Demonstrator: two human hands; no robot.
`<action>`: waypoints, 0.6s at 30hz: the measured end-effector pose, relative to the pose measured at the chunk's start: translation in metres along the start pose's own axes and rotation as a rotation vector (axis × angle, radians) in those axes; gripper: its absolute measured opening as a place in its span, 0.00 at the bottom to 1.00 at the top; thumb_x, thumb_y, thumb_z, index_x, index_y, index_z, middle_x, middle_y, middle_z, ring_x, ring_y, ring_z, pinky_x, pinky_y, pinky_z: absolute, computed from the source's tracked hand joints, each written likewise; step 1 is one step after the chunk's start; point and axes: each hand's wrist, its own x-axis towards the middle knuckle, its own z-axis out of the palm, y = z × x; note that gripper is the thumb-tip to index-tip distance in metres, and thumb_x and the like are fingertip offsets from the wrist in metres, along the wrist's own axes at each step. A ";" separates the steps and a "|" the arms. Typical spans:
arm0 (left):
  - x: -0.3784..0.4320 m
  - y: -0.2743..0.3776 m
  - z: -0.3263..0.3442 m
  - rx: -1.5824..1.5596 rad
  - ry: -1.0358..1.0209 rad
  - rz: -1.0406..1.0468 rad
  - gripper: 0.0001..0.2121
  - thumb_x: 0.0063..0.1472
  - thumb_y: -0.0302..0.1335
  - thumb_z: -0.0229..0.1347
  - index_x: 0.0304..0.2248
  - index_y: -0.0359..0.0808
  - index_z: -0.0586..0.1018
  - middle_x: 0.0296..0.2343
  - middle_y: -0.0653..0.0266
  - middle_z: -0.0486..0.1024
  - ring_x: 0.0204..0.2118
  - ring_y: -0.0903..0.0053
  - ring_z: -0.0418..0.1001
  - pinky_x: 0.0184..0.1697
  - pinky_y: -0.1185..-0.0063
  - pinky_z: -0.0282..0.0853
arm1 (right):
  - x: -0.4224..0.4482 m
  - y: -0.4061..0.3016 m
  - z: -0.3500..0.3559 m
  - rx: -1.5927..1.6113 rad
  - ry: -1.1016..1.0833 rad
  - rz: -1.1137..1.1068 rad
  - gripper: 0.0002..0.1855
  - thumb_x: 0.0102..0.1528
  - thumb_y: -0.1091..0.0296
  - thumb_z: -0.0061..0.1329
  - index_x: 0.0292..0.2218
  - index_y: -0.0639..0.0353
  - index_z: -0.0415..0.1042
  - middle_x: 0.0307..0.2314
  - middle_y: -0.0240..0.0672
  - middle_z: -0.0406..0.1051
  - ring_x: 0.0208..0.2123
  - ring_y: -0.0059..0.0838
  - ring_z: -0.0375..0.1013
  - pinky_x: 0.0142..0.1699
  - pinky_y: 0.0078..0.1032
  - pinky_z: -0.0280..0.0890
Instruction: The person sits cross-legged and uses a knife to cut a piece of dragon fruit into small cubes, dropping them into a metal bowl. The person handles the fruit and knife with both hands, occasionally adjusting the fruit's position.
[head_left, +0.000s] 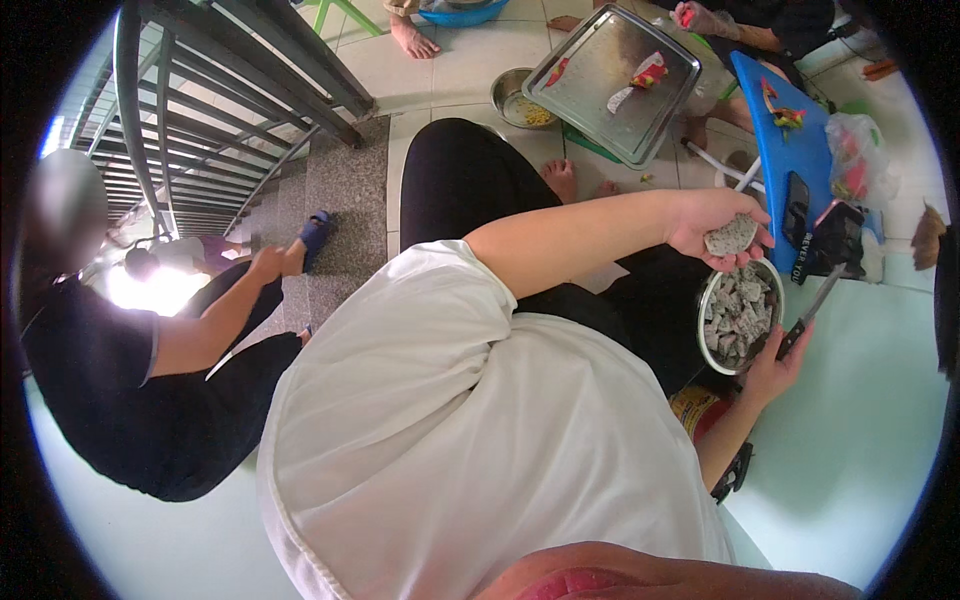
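My left hand, palm up, holds a thick piece of peeled white-fleshed dragon fruit above the far rim of a round metal bowl. The bowl holds many cut chunks of dragon fruit, white with black seeds. At the bowl's near right side, my right hand grips the black handle of a knife. The blade points up and to the right, away from the bowl, beside a dark phone-like object. My fingers hide part of the handle.
A metal tray with dragon fruit peel lies ahead. Right of it, a blue board bears peels, a black phone and a plastic bag. A metal bowl holds yellow bits. Another person sits left by stairs and railing; others sit ahead.
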 end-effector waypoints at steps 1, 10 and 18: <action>-0.006 0.003 -0.001 0.022 0.011 0.035 0.17 0.73 0.41 0.49 0.44 0.35 0.78 0.33 0.65 0.78 0.29 0.79 0.75 0.27 0.79 0.71 | 0.005 -0.003 0.003 -0.004 -0.001 0.023 0.32 0.65 0.75 0.53 0.67 0.67 0.60 0.57 0.42 0.70 0.54 0.27 0.70 0.60 0.24 0.64; -0.258 0.106 -0.060 0.412 0.656 0.724 0.20 0.70 0.39 0.52 0.55 0.38 0.77 0.39 0.71 0.76 0.33 0.85 0.70 0.29 0.85 0.66 | 0.011 0.001 0.009 0.048 -0.034 -0.043 0.32 0.65 0.75 0.54 0.66 0.69 0.60 0.46 0.36 0.74 0.42 0.21 0.72 0.49 0.20 0.69; -0.443 0.040 -0.406 0.174 1.483 0.302 0.09 0.65 0.36 0.61 0.42 0.44 0.82 0.36 0.72 0.78 0.33 0.82 0.73 0.30 0.78 0.69 | 0.003 -0.009 0.005 -0.045 0.011 0.020 0.32 0.66 0.75 0.53 0.67 0.66 0.60 0.35 0.25 0.70 0.34 0.13 0.68 0.41 0.14 0.65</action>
